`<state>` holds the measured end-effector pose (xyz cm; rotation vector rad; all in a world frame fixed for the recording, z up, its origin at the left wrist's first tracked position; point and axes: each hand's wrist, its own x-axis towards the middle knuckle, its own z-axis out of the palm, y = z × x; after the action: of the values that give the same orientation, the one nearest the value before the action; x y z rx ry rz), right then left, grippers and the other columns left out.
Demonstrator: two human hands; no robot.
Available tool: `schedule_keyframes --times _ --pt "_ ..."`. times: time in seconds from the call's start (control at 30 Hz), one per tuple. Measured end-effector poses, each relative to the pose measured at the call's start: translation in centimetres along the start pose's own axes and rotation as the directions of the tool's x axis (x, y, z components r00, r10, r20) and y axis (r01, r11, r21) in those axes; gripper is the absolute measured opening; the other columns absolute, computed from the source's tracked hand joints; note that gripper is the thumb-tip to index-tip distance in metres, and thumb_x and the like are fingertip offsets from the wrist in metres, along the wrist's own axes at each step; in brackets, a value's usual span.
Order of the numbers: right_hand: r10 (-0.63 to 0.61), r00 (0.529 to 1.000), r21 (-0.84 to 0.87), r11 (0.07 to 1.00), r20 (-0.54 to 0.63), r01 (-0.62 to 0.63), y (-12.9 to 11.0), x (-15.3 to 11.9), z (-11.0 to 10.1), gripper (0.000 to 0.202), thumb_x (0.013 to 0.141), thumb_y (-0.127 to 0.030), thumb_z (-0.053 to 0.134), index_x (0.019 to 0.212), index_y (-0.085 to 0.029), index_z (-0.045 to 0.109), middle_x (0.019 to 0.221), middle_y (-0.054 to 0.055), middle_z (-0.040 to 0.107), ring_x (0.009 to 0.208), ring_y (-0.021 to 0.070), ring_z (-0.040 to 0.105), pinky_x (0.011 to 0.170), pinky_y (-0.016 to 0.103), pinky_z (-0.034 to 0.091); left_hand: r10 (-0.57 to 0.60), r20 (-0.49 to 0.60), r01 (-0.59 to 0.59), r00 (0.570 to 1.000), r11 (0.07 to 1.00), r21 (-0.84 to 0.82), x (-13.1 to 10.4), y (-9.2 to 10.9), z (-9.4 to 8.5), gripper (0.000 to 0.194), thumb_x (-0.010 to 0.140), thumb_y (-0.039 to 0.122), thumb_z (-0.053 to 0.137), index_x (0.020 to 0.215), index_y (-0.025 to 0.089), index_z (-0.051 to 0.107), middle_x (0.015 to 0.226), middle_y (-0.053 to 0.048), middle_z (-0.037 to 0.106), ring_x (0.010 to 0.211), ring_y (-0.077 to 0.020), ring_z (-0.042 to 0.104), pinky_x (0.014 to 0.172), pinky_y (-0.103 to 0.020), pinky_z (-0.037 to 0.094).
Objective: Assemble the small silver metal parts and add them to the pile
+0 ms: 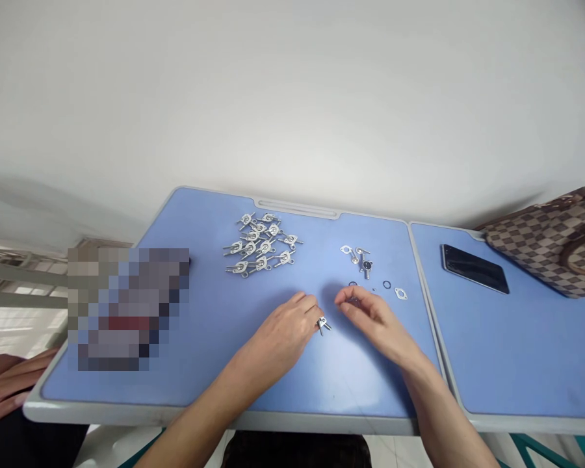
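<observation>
My left hand (292, 325) is closed around a small metal valve (324, 323), with two thin prongs sticking out below the fingertips. Just to its right, my right hand (373, 318) hovers low over the table, thumb and forefinger curled together; whatever is between them is hidden. Beyond the right hand lie a loose valve body (367, 266), a flat oval plate (346, 249), another such plate (400, 294) and a black rubber ring (387, 285). Several similar metal valves (266, 247) form a cluster farther back, left of centre.
The blue table (199, 338) meets a second table (526, 351) at a seam on the right. On that one are a black phone (475, 268) and a checkered bag (550, 240). A blurred-out object (131, 312) lies left. Another person's hand (19, 383) shows at the left edge.
</observation>
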<state>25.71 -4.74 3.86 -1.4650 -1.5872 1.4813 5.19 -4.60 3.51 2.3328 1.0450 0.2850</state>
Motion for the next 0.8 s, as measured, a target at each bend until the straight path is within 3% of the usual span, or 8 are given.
schedule_keyframes --times 0.17,0.3,0.37,0.47,0.63,0.8 --pt "-0.065 0.997 0.236 0.970 0.050 0.051 -0.4 -0.4 -1.2 0.028 0.096 -0.042 0.046 0.095 -0.020 0.062 0.080 0.003 0.056 0.072 0.0158 0.051 0.071 0.030 0.042 -0.003 0.018 0.003 1.000 1.000 0.004 0.0 0.0 0.0 0.021 0.095 0.008 0.043 0.092 0.016 0.062 0.092 -0.004 0.060 0.089 -0.0199 0.054 0.077 -0.034 0.047" --pt "-0.096 0.995 0.112 0.989 -0.017 0.097 -0.6 -0.4 -0.9 0.037 0.097 -0.049 0.043 0.087 -0.020 0.064 0.087 0.005 0.058 0.080 0.0176 0.050 0.076 0.031 0.042 -0.007 0.008 0.007 1.000 1.000 0.002 0.0 -0.1 0.0 0.018 0.094 0.008 0.047 0.091 0.017 0.062 0.092 -0.003 0.060 0.088 -0.0192 0.055 0.077 -0.033 0.047" --pt "-0.094 0.993 0.046 0.994 -0.070 0.097 -0.6 -0.4 -0.7 0.041 0.097 -0.052 0.041 0.081 -0.020 0.061 0.081 0.004 0.057 0.073 0.0159 0.047 0.069 0.029 0.040 -0.008 0.009 0.008 1.000 1.000 -0.003 0.1 -0.2 0.1 0.017 0.093 0.007 0.049 0.090 0.017 0.062 0.092 -0.003 0.060 0.087 -0.0186 0.055 0.076 -0.032 0.046" --pt "-0.097 0.988 0.134 0.984 -0.123 0.113 -0.7 -0.6 -0.3 0.040 0.098 -0.052 0.039 0.078 -0.020 0.052 0.074 0.001 0.056 0.057 0.0116 0.039 0.056 0.026 0.036 -0.009 0.004 0.009 1.000 1.000 -0.006 0.1 -0.2 0.1 0.015 0.093 0.008 0.049 0.091 0.017 0.062 0.092 -0.003 0.060 0.087 -0.0182 0.055 0.076 -0.032 0.046" --pt "-0.214 0.976 0.303 0.929 -0.024 0.212 -0.9 -1.0 0.0 0.020 0.100 -0.040 0.043 0.100 -0.022 0.052 0.099 0.004 0.061 0.065 0.0116 0.050 0.066 0.029 0.045 -0.001 0.000 0.001 1.000 1.000 0.004 0.1 -0.4 0.1 0.012 0.092 0.009 0.053 0.093 0.016 0.062 0.095 -0.004 0.060 0.090 -0.0188 0.056 0.080 -0.033 0.047" --pt "-0.295 0.955 0.159 0.943 -0.006 0.292 -0.4 -1.3 0.4 0.021 0.101 -0.036 0.041 0.105 -0.022 0.055 0.098 0.005 0.064 0.066 0.0124 0.051 0.064 0.029 0.045 0.007 -0.003 -0.007 1.000 1.000 0.029 0.1 -0.3 0.1 0.009 0.092 0.010 0.054 0.091 0.016 0.061 0.092 -0.003 0.060 0.088 -0.0188 0.056 0.078 -0.033 0.047"
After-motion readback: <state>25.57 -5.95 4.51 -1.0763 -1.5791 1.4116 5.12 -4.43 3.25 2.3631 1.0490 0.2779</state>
